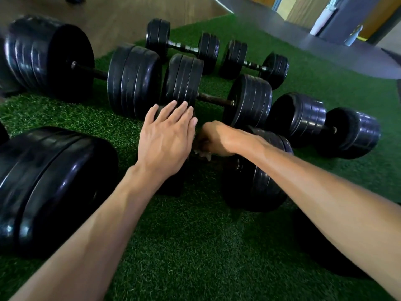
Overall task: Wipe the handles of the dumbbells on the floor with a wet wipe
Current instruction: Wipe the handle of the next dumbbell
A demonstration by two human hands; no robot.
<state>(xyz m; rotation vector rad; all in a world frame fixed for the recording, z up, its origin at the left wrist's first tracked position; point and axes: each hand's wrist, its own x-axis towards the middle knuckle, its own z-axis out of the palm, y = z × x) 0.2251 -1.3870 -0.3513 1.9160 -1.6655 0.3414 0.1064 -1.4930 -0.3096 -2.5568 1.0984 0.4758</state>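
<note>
Left hand (167,137) flat, fingers straight – resting on left plates of near dumbbell (256,177). Right hand (214,139) curled round handle between plates, gripping wet wipe (204,154) – white scrap showing beneath fist. Other dumbbells (217,92) behind on green turf (184,246).

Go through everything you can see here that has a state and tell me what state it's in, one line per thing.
Left hand: open, fingers straight, resting on the near dumbbell's left weight.
Right hand: curled around the near dumbbell's handle, gripping the wet wipe.
Wet wipe: bunched, mostly hidden under the right hand.
Near dumbbell: lying on the green turf, being wiped.
Middle dumbbell: lying on the turf, untouched.
</note>
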